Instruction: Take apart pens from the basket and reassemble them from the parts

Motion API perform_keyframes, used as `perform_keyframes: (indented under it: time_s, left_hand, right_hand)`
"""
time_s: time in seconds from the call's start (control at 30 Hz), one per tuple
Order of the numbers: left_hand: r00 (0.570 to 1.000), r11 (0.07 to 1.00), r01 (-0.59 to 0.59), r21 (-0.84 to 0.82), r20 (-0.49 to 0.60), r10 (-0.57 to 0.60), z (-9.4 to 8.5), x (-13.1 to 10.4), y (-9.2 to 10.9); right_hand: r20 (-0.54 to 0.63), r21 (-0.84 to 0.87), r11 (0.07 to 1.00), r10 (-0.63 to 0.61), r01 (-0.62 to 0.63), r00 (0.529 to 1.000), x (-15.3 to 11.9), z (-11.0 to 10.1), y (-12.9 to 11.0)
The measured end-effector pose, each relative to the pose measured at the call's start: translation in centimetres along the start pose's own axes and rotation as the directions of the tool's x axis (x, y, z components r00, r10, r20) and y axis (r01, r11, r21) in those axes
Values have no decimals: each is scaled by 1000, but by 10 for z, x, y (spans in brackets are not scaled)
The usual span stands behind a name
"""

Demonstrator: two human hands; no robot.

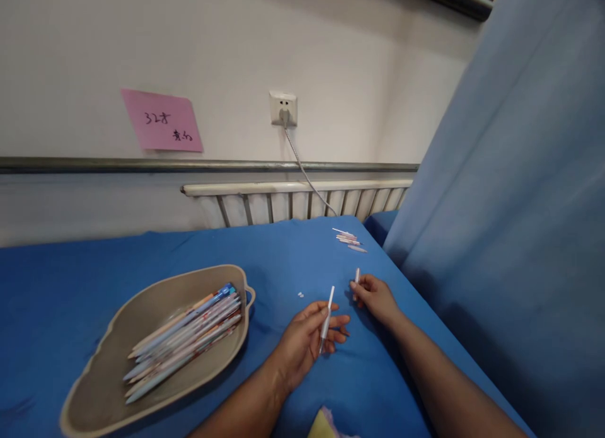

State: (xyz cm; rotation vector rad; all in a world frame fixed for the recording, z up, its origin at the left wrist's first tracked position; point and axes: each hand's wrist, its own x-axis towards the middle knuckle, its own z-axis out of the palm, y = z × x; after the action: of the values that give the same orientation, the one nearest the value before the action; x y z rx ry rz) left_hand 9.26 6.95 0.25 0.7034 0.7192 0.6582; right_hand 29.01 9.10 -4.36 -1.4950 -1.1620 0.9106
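Observation:
My left hand (300,337) is palm up, with thumb and fingers closed on a slim pen part (326,322). A white tube sticks up from its pale barrel, and the lower end is dark. To the right, my right hand (378,297) pinches a short pale pinkish pen piece (357,276), held upright above the blue cloth. The two pieces are apart. Two tiny white bits (300,294) lie left of my hands. Farther back is a small group of pale pen parts (348,238).
A beige tray (246,337) with several pens (189,337) stands at the left on the blue-covered table (283,255). A blue curtain (510,205) hangs along the right. Something yellow and pink (324,425) shows at the bottom edge. A cord (302,167) runs down from the wall socket (283,101).

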Motion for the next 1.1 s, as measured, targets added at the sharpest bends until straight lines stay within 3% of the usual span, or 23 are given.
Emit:
perform_keyframes:
  time_s: [0.27, 0.47, 0.63, 0.7, 0.77, 0.9, 1.0, 1.1]
  left_hand:
    - [1000, 999, 25, -44, 1, -25, 0, 0, 0]
    - [999, 992, 38, -116, 21, -36, -3, 0, 1]
    - [1000, 984, 11, -178, 11, -9, -3, 1, 1]
    - [1000, 979, -11, -203, -9, 9, -2, 1, 1]
    - [999, 975, -28, -219, -25, 23, -2, 1, 2]
    - [999, 979, -30, -199, -26, 25, -2, 2, 1]
    - [1000, 988, 3, -154, -6, -4, -2, 2, -2]
    - [999, 993, 35, -115, 28, -32, -1, 2, -5]
  right_hand:
    - [39, -188, 982, -24, 31, 999, 0, 1, 7]
    - [88, -324, 943, -55, 80, 995, -7, 0, -1]
    - [138, -549, 823, -85, 148, 987, -14, 0, -11]
    - [134, -564, 810, -103, 161, 986, -16, 1, -14]
    - [86, -499, 847, -162, 183, 983, -18, 3, -18]
    - [43, -113, 975, -188, 191, 981, -25, 10, -34]
    - [156, 133, 989, -88, 68, 984, -33, 19, -45]
    - [238, 339, 936, 16, -98, 971, -39, 26, -50]
